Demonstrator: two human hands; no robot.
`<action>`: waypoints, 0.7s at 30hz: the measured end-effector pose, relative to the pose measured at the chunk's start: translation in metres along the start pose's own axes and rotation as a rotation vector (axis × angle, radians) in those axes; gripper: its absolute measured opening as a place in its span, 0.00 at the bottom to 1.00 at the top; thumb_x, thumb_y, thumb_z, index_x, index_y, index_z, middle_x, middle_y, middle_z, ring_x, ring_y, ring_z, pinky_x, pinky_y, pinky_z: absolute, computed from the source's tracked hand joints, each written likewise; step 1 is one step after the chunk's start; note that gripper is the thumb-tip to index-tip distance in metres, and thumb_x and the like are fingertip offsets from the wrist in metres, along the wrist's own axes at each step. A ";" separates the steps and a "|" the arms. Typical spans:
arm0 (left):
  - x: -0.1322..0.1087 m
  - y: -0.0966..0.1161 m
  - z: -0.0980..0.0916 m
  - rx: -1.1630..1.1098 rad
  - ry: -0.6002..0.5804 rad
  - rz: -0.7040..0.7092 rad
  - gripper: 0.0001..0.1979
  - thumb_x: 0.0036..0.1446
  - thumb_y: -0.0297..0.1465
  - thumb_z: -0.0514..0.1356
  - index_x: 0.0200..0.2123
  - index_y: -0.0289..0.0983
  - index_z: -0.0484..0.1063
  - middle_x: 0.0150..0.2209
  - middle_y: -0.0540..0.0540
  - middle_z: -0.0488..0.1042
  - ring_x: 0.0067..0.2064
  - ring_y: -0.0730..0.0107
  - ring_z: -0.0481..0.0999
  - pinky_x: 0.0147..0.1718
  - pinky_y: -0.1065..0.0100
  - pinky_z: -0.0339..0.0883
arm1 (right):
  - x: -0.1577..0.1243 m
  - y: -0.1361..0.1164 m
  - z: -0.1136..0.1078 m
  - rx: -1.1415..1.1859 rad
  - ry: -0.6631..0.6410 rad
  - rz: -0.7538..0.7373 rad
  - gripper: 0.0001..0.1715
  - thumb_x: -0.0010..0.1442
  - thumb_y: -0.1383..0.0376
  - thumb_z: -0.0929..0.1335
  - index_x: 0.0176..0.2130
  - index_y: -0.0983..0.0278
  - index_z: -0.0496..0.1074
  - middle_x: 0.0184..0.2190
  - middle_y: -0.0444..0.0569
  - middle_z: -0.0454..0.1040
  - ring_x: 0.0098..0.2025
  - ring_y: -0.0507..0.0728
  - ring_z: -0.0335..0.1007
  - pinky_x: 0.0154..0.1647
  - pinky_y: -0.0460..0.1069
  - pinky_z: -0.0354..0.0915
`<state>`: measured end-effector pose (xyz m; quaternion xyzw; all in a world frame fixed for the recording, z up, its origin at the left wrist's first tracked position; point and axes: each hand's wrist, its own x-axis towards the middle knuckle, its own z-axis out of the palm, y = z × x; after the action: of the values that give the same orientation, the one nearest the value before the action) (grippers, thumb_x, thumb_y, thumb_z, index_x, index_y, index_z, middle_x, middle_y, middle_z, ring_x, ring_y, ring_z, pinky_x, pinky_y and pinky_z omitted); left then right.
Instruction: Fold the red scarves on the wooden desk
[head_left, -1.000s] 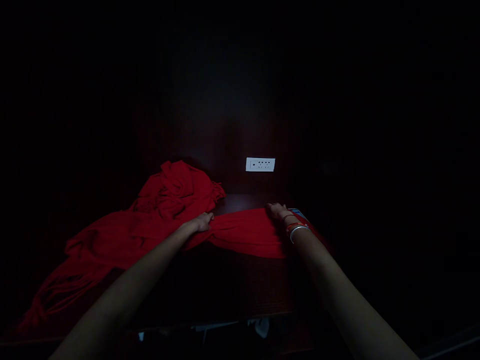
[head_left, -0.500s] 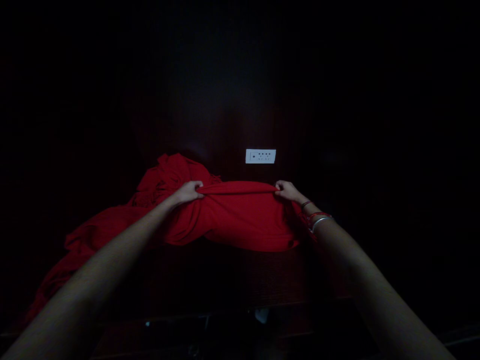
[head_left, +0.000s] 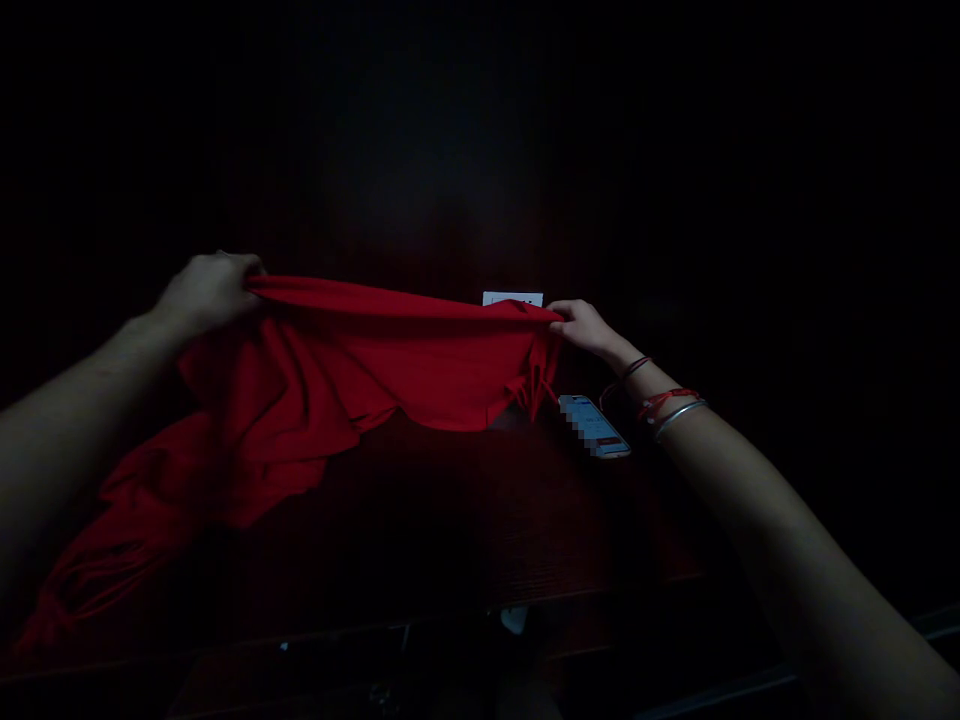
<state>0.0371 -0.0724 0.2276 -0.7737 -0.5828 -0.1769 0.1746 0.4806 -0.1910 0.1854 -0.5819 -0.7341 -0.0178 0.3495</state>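
A red fringed scarf (head_left: 390,350) is stretched between my two hands, raised above the dark tabletop. My left hand (head_left: 214,290) is closed on its upper edge at the left, with the fingertips partly hidden. At the right, my right hand (head_left: 581,325) pinches a corner of the scarf, and fringe hangs just below it. The cloth sags in folds under my left hand, and its fringed far end trails down to the lower left. Bracelets circle my right wrist.
A phone (head_left: 596,428) with a lit screen lies on the dark wooden table (head_left: 517,545), below my right hand. Behind the scarf, a white wall socket (head_left: 512,298) is partly covered. The table's front edge runs across the bottom, and surroundings are very dark.
My left hand has moved left and up, widening the stretch of scarf. My right hand has risen slightly. The scarf has lifted, uncovering the phone and now partly hiding the socket.
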 end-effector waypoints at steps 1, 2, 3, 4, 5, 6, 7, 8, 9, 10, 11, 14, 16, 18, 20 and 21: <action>0.000 -0.008 -0.005 -0.090 -0.078 -0.021 0.17 0.47 0.32 0.54 0.41 0.29 0.62 0.33 0.48 0.65 0.34 0.70 0.67 0.35 0.65 0.62 | 0.001 -0.004 0.000 0.157 0.011 0.016 0.11 0.45 0.68 0.63 0.33 0.68 0.68 0.28 0.45 0.69 0.30 0.52 0.63 0.32 0.46 0.59; -0.001 -0.015 -0.009 -0.198 -0.167 -0.028 0.19 0.47 0.35 0.55 0.42 0.31 0.61 0.31 0.50 0.65 0.31 0.74 0.67 0.33 0.67 0.63 | 0.000 -0.006 0.000 0.308 0.008 0.031 0.12 0.46 0.67 0.63 0.34 0.68 0.68 0.28 0.45 0.69 0.30 0.51 0.63 0.31 0.46 0.59; -0.003 -0.021 -0.012 -0.310 -0.250 -0.029 0.22 0.45 0.39 0.56 0.42 0.32 0.61 0.30 0.52 0.65 0.29 0.77 0.66 0.31 0.68 0.64 | -0.001 -0.007 0.000 0.435 0.004 0.048 0.13 0.46 0.65 0.64 0.35 0.67 0.67 0.28 0.45 0.69 0.29 0.50 0.63 0.31 0.46 0.60; -0.007 -0.026 -0.014 -0.414 -0.317 -0.024 0.25 0.43 0.43 0.56 0.43 0.33 0.61 0.29 0.54 0.65 0.28 0.79 0.66 0.30 0.69 0.64 | -0.004 -0.007 0.000 0.530 0.005 0.068 0.14 0.46 0.63 0.64 0.35 0.67 0.67 0.29 0.45 0.69 0.29 0.50 0.63 0.31 0.46 0.60; -0.012 -0.029 -0.017 -0.497 -0.364 -0.018 0.28 0.41 0.46 0.56 0.43 0.34 0.61 0.29 0.54 0.65 0.27 0.80 0.66 0.30 0.70 0.64 | -0.007 -0.006 -0.002 0.591 0.007 0.090 0.15 0.46 0.62 0.65 0.36 0.67 0.67 0.29 0.45 0.69 0.29 0.50 0.63 0.31 0.47 0.61; -0.016 -0.031 -0.019 -0.556 -0.391 -0.015 0.30 0.39 0.49 0.56 0.42 0.34 0.61 0.30 0.54 0.65 0.27 0.80 0.66 0.30 0.69 0.64 | -0.010 -0.006 -0.004 0.621 0.017 0.112 0.16 0.46 0.60 0.65 0.36 0.67 0.67 0.30 0.46 0.69 0.29 0.50 0.63 0.32 0.47 0.61; -0.020 -0.031 -0.021 -0.599 -0.400 -0.018 0.32 0.38 0.51 0.55 0.42 0.34 0.61 0.30 0.54 0.65 0.27 0.80 0.66 0.30 0.69 0.64 | -0.014 -0.005 -0.007 0.626 0.031 0.130 0.17 0.46 0.59 0.65 0.36 0.66 0.67 0.31 0.46 0.69 0.30 0.49 0.63 0.32 0.47 0.61; -0.024 -0.031 -0.023 -0.635 -0.393 -0.026 0.33 0.38 0.52 0.55 0.42 0.34 0.61 0.30 0.54 0.65 0.27 0.80 0.66 0.30 0.68 0.64 | -0.018 -0.006 -0.011 0.611 0.043 0.141 0.18 0.46 0.58 0.65 0.37 0.66 0.67 0.32 0.46 0.69 0.31 0.49 0.63 0.33 0.47 0.61; -0.026 -0.030 -0.024 -0.667 -0.377 -0.032 0.33 0.39 0.52 0.54 0.42 0.33 0.61 0.30 0.54 0.65 0.27 0.80 0.66 0.30 0.67 0.63 | -0.022 -0.007 -0.016 0.578 0.044 0.145 0.19 0.46 0.58 0.65 0.38 0.66 0.66 0.34 0.47 0.69 0.31 0.49 0.63 0.34 0.47 0.61; -0.026 -0.029 -0.025 -0.696 -0.349 -0.034 0.33 0.39 0.52 0.54 0.42 0.33 0.61 0.31 0.54 0.65 0.28 0.80 0.66 0.30 0.66 0.63 | -0.026 -0.009 -0.020 0.530 0.022 0.145 0.20 0.47 0.57 0.65 0.39 0.65 0.66 0.35 0.47 0.68 0.32 0.50 0.63 0.34 0.47 0.60; -0.026 -0.027 -0.026 -0.719 -0.312 -0.031 0.33 0.40 0.52 0.53 0.43 0.33 0.61 0.31 0.53 0.65 0.28 0.80 0.66 0.30 0.66 0.63 | -0.030 -0.012 -0.025 0.467 -0.025 0.141 0.21 0.47 0.57 0.64 0.40 0.65 0.66 0.36 0.48 0.68 0.33 0.50 0.63 0.35 0.47 0.60; -0.021 -0.015 -0.027 -0.727 -0.184 0.007 0.30 0.43 0.50 0.53 0.42 0.31 0.62 0.34 0.52 0.66 0.31 0.79 0.65 0.34 0.64 0.62 | -0.037 -0.017 -0.031 0.166 -0.224 0.140 0.20 0.46 0.57 0.65 0.38 0.66 0.67 0.35 0.48 0.69 0.33 0.51 0.64 0.34 0.46 0.60; -0.019 -0.005 -0.026 -0.700 -0.115 0.019 0.28 0.44 0.48 0.53 0.41 0.31 0.64 0.34 0.52 0.66 0.32 0.79 0.64 0.36 0.63 0.62 | -0.038 -0.016 -0.029 -0.084 -0.253 0.176 0.18 0.45 0.61 0.66 0.37 0.66 0.68 0.33 0.47 0.70 0.33 0.52 0.64 0.33 0.46 0.60; -0.019 0.005 -0.027 -0.677 -0.079 0.011 0.28 0.44 0.48 0.54 0.40 0.30 0.65 0.33 0.51 0.66 0.32 0.79 0.64 0.36 0.63 0.62 | -0.037 -0.013 -0.025 -0.313 -0.193 0.234 0.16 0.47 0.64 0.64 0.37 0.67 0.68 0.32 0.49 0.71 0.33 0.53 0.65 0.32 0.45 0.59; -0.021 0.013 -0.031 -0.664 -0.053 -0.006 0.26 0.44 0.46 0.54 0.39 0.31 0.65 0.32 0.52 0.66 0.31 0.79 0.64 0.35 0.62 0.62 | -0.036 -0.009 -0.023 -0.501 -0.131 0.297 0.15 0.49 0.67 0.61 0.38 0.67 0.68 0.33 0.52 0.71 0.33 0.54 0.66 0.31 0.45 0.58; -0.024 0.015 -0.034 -0.659 -0.034 -0.016 0.25 0.45 0.45 0.54 0.39 0.31 0.65 0.31 0.52 0.66 0.31 0.79 0.64 0.35 0.61 0.63 | -0.036 -0.008 -0.024 -0.583 -0.100 0.330 0.15 0.49 0.68 0.61 0.38 0.68 0.68 0.34 0.53 0.71 0.34 0.55 0.66 0.31 0.45 0.58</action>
<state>0.0431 -0.1125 0.2453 -0.7868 -0.5033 -0.3442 -0.0962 0.4886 -0.2342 0.1876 -0.7685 -0.6103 -0.1417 0.1299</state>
